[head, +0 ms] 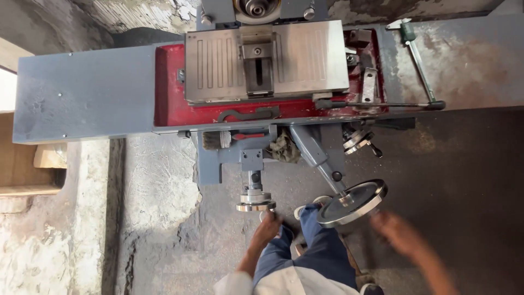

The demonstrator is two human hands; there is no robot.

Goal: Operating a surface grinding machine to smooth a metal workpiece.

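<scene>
Head view: your left hand [267, 226] rested at the small handwheel [256, 206], fingers at its lower rim; whether they were clamped on it could not be told. Your right hand [401, 235] was blurred, just right of the large handwheel [352, 203] and apart from it; its grip could not be told. Both wheels stood below the steel machine table [305, 57].

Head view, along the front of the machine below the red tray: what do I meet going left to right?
Wire brush → small handwheel with the left hand just below it → crumpled rag → large handwheel → blurred right hand beside its rim.
</scene>
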